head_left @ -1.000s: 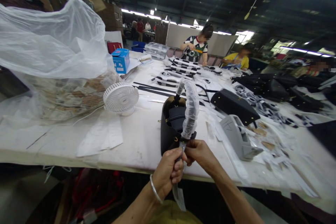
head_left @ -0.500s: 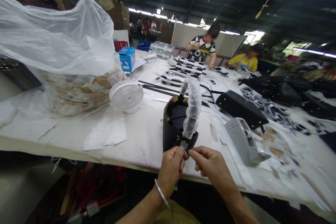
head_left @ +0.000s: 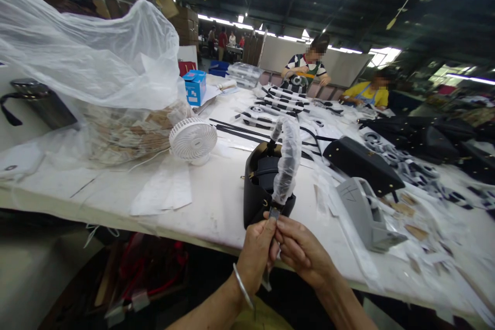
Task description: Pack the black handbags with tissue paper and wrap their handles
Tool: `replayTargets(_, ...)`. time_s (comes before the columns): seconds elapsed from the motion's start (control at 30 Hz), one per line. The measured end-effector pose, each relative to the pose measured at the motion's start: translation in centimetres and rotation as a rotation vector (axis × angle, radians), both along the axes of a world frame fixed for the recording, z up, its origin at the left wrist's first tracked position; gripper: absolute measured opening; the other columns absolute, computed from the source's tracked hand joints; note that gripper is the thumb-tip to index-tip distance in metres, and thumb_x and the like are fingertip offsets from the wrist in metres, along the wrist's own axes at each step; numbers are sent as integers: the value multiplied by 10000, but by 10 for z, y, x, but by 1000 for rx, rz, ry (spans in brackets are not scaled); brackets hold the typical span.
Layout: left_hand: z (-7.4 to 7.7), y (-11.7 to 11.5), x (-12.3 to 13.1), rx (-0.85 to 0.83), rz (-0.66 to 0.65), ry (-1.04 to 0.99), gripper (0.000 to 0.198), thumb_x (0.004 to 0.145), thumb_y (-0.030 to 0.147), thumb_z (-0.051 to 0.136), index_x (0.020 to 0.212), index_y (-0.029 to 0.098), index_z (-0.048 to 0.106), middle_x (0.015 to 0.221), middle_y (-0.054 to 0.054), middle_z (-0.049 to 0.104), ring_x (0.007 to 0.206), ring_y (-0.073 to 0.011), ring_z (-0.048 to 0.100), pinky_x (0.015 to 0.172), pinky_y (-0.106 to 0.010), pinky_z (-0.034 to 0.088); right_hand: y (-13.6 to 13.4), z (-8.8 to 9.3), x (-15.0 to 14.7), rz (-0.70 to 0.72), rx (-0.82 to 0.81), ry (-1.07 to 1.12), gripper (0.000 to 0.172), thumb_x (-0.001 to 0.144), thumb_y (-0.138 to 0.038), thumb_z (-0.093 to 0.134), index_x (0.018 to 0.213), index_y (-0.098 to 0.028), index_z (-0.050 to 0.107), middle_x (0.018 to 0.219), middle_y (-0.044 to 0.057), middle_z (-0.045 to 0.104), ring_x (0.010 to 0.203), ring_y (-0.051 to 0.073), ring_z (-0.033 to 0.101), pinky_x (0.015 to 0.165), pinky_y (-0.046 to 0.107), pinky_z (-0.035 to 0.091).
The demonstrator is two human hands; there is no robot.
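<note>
A black handbag (head_left: 253, 210) stands upright at the table's front edge. Its arched handle (head_left: 288, 167) is wrapped in wrinkled translucent film. My left hand (head_left: 256, 250) is closed, thumb on top, around the dark strap end (head_left: 275, 212) at the near base of this handle. Against it, my right hand (head_left: 303, 251) pinches with bent fingers at the same strap end. A strip of clear film (head_left: 266, 282) hangs below my left hand. The fingertips hide exactly what lies between them.
A white fan (head_left: 193, 140) and a big clear plastic bag (head_left: 127, 134) of paper scraps stand left. To the right are a grey tape dispenser (head_left: 365, 214) and another black bag (head_left: 361, 165). Black straps (head_left: 240, 133) lie behind. Two people work across the table.
My right hand has moved left and closed in against my left hand at the strap end. The view has shifted slightly, and a steel jug shows more fully at left.
</note>
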State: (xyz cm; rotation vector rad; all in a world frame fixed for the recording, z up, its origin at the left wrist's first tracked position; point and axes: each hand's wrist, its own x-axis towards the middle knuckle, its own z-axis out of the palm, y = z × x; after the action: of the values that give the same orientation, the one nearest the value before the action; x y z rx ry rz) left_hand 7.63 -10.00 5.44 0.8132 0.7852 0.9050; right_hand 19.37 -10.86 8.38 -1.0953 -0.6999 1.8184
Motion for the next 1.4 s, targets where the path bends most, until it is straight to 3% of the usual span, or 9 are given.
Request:
replayTargets(0.13,-3,5,-5,16,-95,32,532,859,687,455,687,185,490,403,77,392,296,-57,256,306,-194,193,-2,-5,2,5,2,30,377,780,-475,734,934,-148,629,311,-143,289,292,20,100,346,168,124)
replayTargets(0.2,-1,9,-13,135,-166,114,496,866,648,482,740,171,536,509,35,520,365,-80,403,366,-202,319,-2,-5,1,-39,9,-3,398,769,-518,731,834,-145,610,311,-126,317,292,20,136,352,174,137)
replayTargets(0.27,6,13,-24,290,-157,211,407,863,566,557,866,160,590,754,-31,661,596,-130,592,562,-231,476,-2,-4,-1,-72,18,-52,426,753,-545,735,800,-144,597,306,-121,321,294,21,149,358,180,137)
replayTargets(0.37,17,18,-36,401,-13,332,313,865,457,605,995,172,606,996,-66,684,906,-186,634,814,-277,494,-1,0,-4,-95,43,-148,464,747,-577,722,842,-138,604,303,-129,301,299,23,136,363,186,114)
replayTargets(0.63,22,31,-32,379,125,454,208,830,363,574,738,177,586,676,10,575,639,-142,537,608,-243,435,-7,-10,-5,-39,51,-410,517,760,-657,640,820,-144,617,331,-101,361,299,40,206,352,192,108)
replayTargets(0.8,21,30,-29,467,165,550,199,847,328,540,706,188,546,664,20,548,645,-137,520,630,-245,408,-12,-8,-10,-141,46,-633,524,731,-666,614,777,-145,653,335,-75,399,291,56,266,328,193,170)
replayTargets(1.1,9,16,-23,549,282,635,205,896,317,520,743,194,581,717,-8,596,696,-162,571,670,-267,436,-9,-12,-18,-288,115,-610,503,708,-644,643,730,-143,671,391,-60,388,344,77,328,348,215,247)
replayTargets(1.3,17,8,-32,772,155,636,279,964,256,397,1052,209,657,1025,-66,673,971,-189,620,881,-294,456,-8,-23,-16,-333,199,-655,472,752,-608,628,763,-141,693,478,-42,441,387,81,372,373,216,305)
replayTargets(1.4,23,13,-37,674,113,624,246,936,277,457,985,199,685,952,-57,692,901,-188,632,825,-287,473,-7,-23,-13,-266,180,-611,478,757,-597,623,806,-129,706,436,-54,418,360,76,350,364,210,269)
